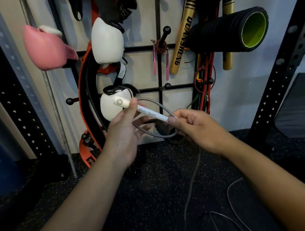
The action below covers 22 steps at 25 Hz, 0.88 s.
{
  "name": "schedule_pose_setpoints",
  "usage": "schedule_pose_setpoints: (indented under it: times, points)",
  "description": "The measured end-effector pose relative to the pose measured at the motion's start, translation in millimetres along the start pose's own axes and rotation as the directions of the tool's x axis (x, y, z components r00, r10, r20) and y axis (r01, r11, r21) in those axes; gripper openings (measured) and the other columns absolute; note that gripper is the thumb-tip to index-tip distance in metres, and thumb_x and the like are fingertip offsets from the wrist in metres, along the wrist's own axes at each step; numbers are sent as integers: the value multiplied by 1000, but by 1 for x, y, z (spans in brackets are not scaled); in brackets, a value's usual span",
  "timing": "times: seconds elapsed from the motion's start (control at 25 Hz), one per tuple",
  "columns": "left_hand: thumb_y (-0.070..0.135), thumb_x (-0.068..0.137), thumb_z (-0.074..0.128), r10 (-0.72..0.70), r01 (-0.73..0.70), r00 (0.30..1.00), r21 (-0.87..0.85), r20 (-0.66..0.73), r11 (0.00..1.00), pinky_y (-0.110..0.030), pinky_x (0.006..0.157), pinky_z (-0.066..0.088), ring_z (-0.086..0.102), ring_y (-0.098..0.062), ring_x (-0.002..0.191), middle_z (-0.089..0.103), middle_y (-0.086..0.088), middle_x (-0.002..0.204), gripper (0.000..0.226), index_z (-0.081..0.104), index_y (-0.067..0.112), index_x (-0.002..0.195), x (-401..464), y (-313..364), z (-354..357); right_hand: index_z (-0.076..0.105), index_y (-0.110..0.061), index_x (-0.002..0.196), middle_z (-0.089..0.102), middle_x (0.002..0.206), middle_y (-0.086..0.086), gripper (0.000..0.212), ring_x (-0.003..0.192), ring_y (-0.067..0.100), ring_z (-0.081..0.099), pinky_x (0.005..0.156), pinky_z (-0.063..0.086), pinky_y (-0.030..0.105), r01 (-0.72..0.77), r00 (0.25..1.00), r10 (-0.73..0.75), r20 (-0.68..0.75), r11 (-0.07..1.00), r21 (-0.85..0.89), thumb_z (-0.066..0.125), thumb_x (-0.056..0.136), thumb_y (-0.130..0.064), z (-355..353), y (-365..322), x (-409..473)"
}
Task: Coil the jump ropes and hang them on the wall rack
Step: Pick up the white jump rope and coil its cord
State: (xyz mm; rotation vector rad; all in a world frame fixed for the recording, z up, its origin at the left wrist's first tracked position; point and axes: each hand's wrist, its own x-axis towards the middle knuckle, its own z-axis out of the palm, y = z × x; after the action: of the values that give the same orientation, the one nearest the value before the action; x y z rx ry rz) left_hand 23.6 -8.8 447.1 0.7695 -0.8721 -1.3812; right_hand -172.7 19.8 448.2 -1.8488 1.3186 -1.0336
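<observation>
A white jump-rope handle [144, 111] lies slanted between my hands in front of the wall rack [157, 46]. My left hand [125, 134] holds its thick end with the thumb on top. My right hand [197, 128] pinches the thin end together with the grey rope [157, 135], which makes a loop below the handle. The rest of the grey rope hangs down and trails over the floor at lower right. A second jump rope with pink handles [161, 59] hangs coiled on a black peg of the rack.
On the rack hang a pink boxing glove [46, 49], white gloves [106, 40], an orange strap [85, 95], gold sticks [183, 33], a black foam roller [232, 28] and resistance bands. Black perforated uprights stand at both sides. The floor is dark speckled rubber.
</observation>
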Motion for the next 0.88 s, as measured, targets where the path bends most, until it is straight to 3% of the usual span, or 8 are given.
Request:
schedule_pose_setpoints:
  times: [0.08, 0.16, 0.24, 0.28, 0.4, 0.48, 0.68, 0.88]
  points:
    - [40, 89, 74, 93, -80, 996, 385, -14, 920, -24, 83, 52, 69, -12, 103, 71, 10, 107, 37, 65, 22, 120, 6, 17, -15, 70, -17, 100, 52, 63, -5, 23, 52, 13, 41, 49, 34, 32, 20, 999, -15, 41, 991, -133, 59, 101, -37, -13, -4, 3]
    - [50, 89, 70, 274, -326, 941, 743, 197, 585, -20, 92, 45, 61, 1, 114, 68, 18, 120, 41, 62, 33, 125, 7, 39, -22, 70, -21, 98, 55, 69, 3, 21, 59, 16, 45, 55, 37, 36, 62, 991, -28, 131, 964, -258, 61, 99, -40, -20, -12, 5]
    - [61, 92, 55, 107, -448, 894, 855, 436, 261, -27, 93, 48, 66, -4, 107, 73, 15, 112, 35, 69, 38, 115, 2, 52, -15, 69, -22, 98, 61, 74, 10, 21, 60, 11, 48, 57, 40, 34, 114, 977, -45, 210, 938, -328, 62, 98, -42, -20, -20, 6]
    - [63, 94, 47, -41, -450, 883, 868, 467, 208, -31, 90, 51, 71, -13, 99, 76, 8, 103, 38, 71, 37, 110, -1, 52, -10, 69, -23, 99, 65, 77, 10, 22, 59, 8, 49, 56, 40, 31, 141, 971, -59, 230, 924, -355, 63, 97, -43, -18, -25, 6]
    - [51, 102, 44, -384, -213, 812, 837, 439, 504, -38, 74, 56, 67, -18, 66, 70, 3, 74, 40, 72, 22, 106, -8, 34, -3, 67, -26, 106, 71, 78, 3, 19, 60, 14, 53, 59, 43, 33, 176, 966, -100, 240, 931, -321, 67, 95, -41, -15, -27, 5]
    - [49, 101, 46, -475, -73, 762, 787, 441, 613, -25, 54, 45, 48, -8, 55, 55, 9, 65, 46, 73, 13, 110, -8, 21, -6, 57, -29, 115, 77, 84, 9, 28, 63, 29, 53, 59, 40, 38, 118, 970, -78, 228, 979, -168, 72, 92, -37, -16, -23, 3]
    - [51, 102, 42, -279, -142, 845, 694, 457, 706, -20, 51, 33, 38, -6, 52, 47, 13, 60, 46, 66, 12, 95, -3, 11, -7, 67, -21, 100, 61, 61, 2, 40, 51, 22, 46, 47, 37, 30, 72, 997, -72, 11, 997, 14, 54, 95, -58, -22, -16, -1]
    - [48, 105, 41, -20, 5, 937, 45, 349, 999, -21, 49, 37, 36, -7, 50, 40, 9, 61, 41, 56, 12, 94, -4, 13, 5, 72, -11, 87, 47, 54, 7, 81, 46, 23, 47, 53, 50, 34, -89, 995, 98, -18, 957, 275, 33, 90, -82, -31, 8, -6]
